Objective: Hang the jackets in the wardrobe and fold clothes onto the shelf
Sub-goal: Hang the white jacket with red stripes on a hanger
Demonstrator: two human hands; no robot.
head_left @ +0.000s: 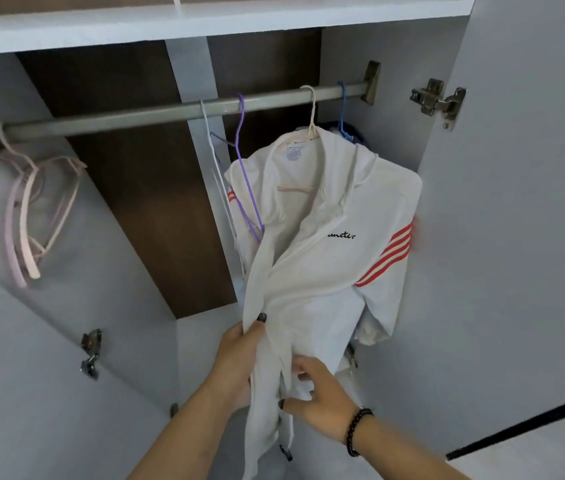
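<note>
1. One white jacket (322, 258) hung in the wardrobe on one cream hanger (310, 133), whose hook sat over the rail (156, 116) toward its right end.
2. The jacket was of thin, smooth cloth, with orange stripes on both sleeves, a small black word on the chest and a label inside the collar.
3. Two hands were in view. The left hand (236, 362) gripped the left front edge of the jacket low down, with the thumb lying over the cloth and the fingers hidden behind it.
4. The right hand (319, 389) pinched the right front edge a little lower and nearer, its fingers curled around the cloth. A bracelet (357, 431) of black beads was around that wrist.
5. So the body of the jacket hung above and beyond both hands, and its lower hem fell down between the two forearms.
6. One purple hanger (248, 181) hung just left of the jacket with nothing on it, and one blue hanger (342, 112) hung at its right, mostly hidden.
7. A bunch of pink hangers (28, 216) hung at the far left end of the rail; their number I could not count.
8. The rail was a round grey metal bar, and one white shelf (204, 22) ran flat above it.
9. Three metal hinges showed on the white doors, of which the one at the top right (438, 98) was the clearest.
</note>
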